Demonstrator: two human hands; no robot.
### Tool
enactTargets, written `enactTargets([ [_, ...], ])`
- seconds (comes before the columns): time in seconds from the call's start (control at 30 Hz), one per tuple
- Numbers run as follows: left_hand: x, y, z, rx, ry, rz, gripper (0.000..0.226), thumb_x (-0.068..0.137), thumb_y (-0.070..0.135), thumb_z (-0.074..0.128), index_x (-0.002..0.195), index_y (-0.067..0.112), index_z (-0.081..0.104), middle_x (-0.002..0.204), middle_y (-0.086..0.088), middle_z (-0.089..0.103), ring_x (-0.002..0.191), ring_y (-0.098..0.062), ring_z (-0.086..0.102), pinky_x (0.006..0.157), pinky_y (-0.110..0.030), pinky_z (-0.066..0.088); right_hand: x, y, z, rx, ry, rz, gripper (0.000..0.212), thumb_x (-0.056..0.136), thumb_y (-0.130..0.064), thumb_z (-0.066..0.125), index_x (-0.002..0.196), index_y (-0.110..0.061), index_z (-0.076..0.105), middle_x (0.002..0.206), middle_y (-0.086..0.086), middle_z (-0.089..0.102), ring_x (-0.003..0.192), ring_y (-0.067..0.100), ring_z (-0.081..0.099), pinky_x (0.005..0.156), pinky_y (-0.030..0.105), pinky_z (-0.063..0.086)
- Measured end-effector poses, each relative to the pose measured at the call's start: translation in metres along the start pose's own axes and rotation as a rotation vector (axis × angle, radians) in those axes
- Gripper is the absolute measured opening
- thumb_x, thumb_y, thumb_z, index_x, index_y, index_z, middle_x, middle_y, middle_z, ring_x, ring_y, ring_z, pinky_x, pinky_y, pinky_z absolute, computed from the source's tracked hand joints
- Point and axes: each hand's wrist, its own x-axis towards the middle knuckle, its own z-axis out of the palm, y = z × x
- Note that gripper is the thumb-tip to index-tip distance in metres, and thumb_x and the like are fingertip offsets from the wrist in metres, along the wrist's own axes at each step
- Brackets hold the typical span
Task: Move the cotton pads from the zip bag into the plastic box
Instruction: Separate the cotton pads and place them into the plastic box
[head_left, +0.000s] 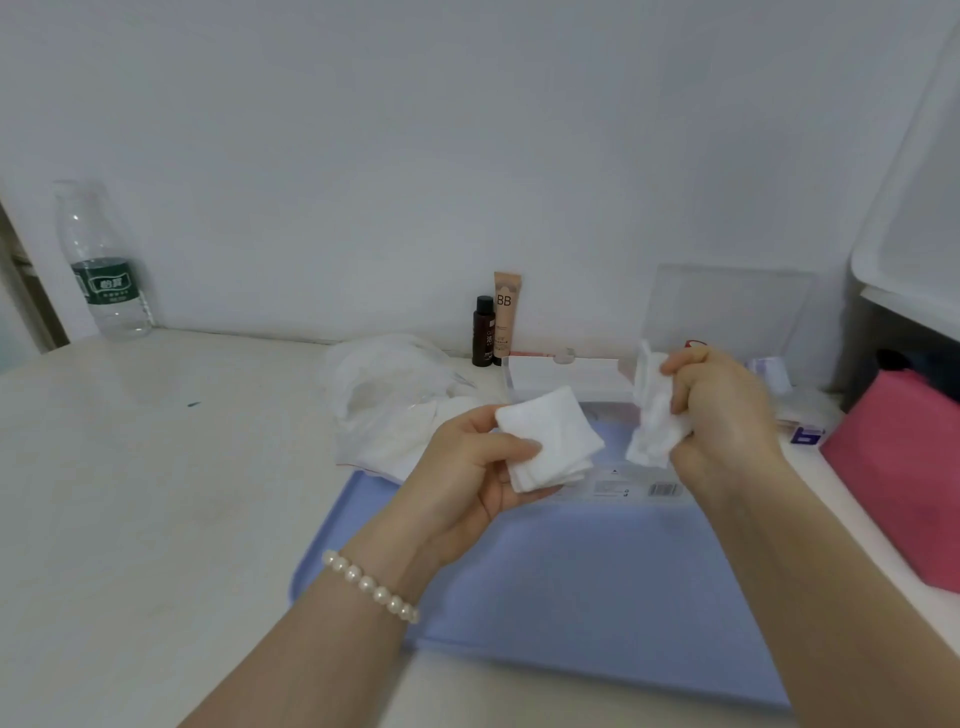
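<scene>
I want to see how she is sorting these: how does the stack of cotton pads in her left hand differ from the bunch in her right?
The left hand pinches a stack of pads that lies flat and fairly neat, its square face showing. The right hand grips a bunch of pads edge-on, standing upright and bent. The left stack sits lower, the right bunch higher. Both are white and held above the blue tray.

water bottle (104, 265), dark little bottle (482, 332), bb tube (506, 317), blue tray (597, 582), pink box (904, 467) on the table (156, 493)
</scene>
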Motion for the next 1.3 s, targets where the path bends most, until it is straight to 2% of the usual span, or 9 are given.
enactTargets([
  [0.13, 0.001, 0.004, -0.003, -0.019, 0.017, 0.019, 0.028, 0.082, -0.016, 0.042, 0.095, 0.001, 0.061, 0.085, -0.013, 0.07, 0.077, -0.029, 0.068, 0.069, -0.04, 0.057, -0.013, -0.002, 0.001, -0.183, -0.331, 0.077, 0.038, 0.08, -0.01, 0.046, 0.047, -0.015, 0.063, 0.049, -0.002, 0.045, 0.043, 0.014, 0.038, 0.047, 0.02, 0.028],
  [0.23, 0.002, 0.005, -0.004, -0.001, 0.033, 0.032, 0.029, 0.082, -0.014, 0.044, 0.104, -0.002, 0.059, 0.093, -0.016, 0.069, 0.079, -0.028, 0.069, 0.07, -0.039, 0.058, -0.023, 0.0, 0.004, -0.386, -0.559, 0.009, 0.023, 0.08, -0.026, 0.069, 0.059, -0.017, 0.065, 0.047, -0.003, 0.051, 0.04, 0.009, 0.044, 0.042, 0.019, 0.033],
  [0.37, 0.003, 0.004, -0.004, -0.029, 0.04, 0.016, 0.031, 0.083, -0.009, 0.047, 0.112, -0.005, 0.058, 0.096, -0.017, 0.07, 0.084, -0.029, 0.069, 0.073, -0.037, 0.057, -0.025, 0.005, 0.011, -0.38, -0.459, -0.165, 0.016, 0.065, -0.005, 0.081, 0.063, -0.012, 0.067, 0.063, 0.001, 0.062, 0.047, 0.004, 0.053, 0.044, 0.013, 0.042],
  [0.53, 0.002, 0.0, 0.0, -0.264, 0.023, -0.077, 0.046, 0.072, 0.02, 0.059, 0.113, -0.001, 0.06, 0.104, -0.018, 0.069, 0.093, -0.03, 0.066, 0.079, -0.038, 0.055, -0.024, 0.009, 0.011, -0.339, -0.375, -0.32, 0.025, 0.063, -0.004, 0.082, 0.056, -0.018, 0.063, 0.044, -0.011, 0.054, 0.041, 0.007, 0.046, 0.041, 0.014, 0.038],
  [0.7, 0.004, -0.005, 0.001, -0.396, 0.062, -0.133, 0.039, 0.084, 0.022, 0.054, 0.114, -0.002, 0.059, 0.111, -0.018, 0.068, 0.103, -0.031, 0.064, 0.081, -0.044, 0.053, -0.02, 0.012, 0.013, -0.328, -0.406, -0.437, 0.021, 0.067, -0.001, 0.078, 0.06, -0.017, 0.065, 0.051, -0.016, 0.062, 0.049, -0.004, 0.054, 0.052, 0.009, 0.044],
  [0.87, 0.006, -0.006, -0.001, -0.292, 0.087, -0.111, 0.028, 0.095, 0.026, 0.047, 0.105, 0.005, 0.062, 0.098, -0.011, 0.072, 0.091, -0.028, 0.067, 0.076, -0.041, 0.055, -0.009, 0.002, 0.0, -0.16, -0.404, -0.28, 0.02, 0.071, 0.0, 0.071, 0.063, -0.018, 0.068, 0.055, -0.009, 0.067, 0.05, 0.001, 0.06, 0.049, 0.015, 0.048],
  [0.97, 0.006, -0.007, -0.001, -0.117, 0.117, -0.105, 0.026, 0.096, 0.028, 0.047, 0.099, 0.007, 0.062, 0.095, -0.012, 0.072, 0.092, -0.03, 0.068, 0.07, -0.041, 0.057, -0.006, -0.009, -0.014, -0.078, -0.549, -0.117, 0.005, 0.063, -0.014, 0.068, 0.061, -0.017, 0.072, 0.047, -0.002, 0.061, 0.039, 0.008, 0.053, 0.041, 0.016, 0.043],
  [1.07, 0.005, -0.008, -0.001, 0.055, 0.089, -0.137, 0.033, 0.096, 0.036, 0.045, 0.104, 0.009, 0.063, 0.109, -0.015, 0.069, 0.1, -0.034, 0.066, 0.064, -0.038, 0.06, -0.009, -0.014, -0.019, -0.225, -0.706, -0.122, 0.005, 0.064, -0.013, 0.066, 0.063, -0.014, 0.071, 0.034, 0.0, 0.043, 0.028, 0.008, 0.03, 0.037, 0.015, 0.026],
  [1.3, 0.005, -0.01, -0.001, 0.121, 0.003, -0.212, 0.054, 0.086, 0.051, 0.047, 0.116, 0.009, 0.062, 0.109, -0.015, 0.069, 0.099, -0.035, 0.066, 0.067, -0.038, 0.058, -0.019, -0.009, -0.007, -0.51, -0.755, -0.231, 0.01, 0.081, -0.002, 0.065, 0.074, -0.009, 0.069, 0.039, -0.007, 0.051, 0.032, 0.008, 0.026, 0.039, 0.018, 0.022],
])
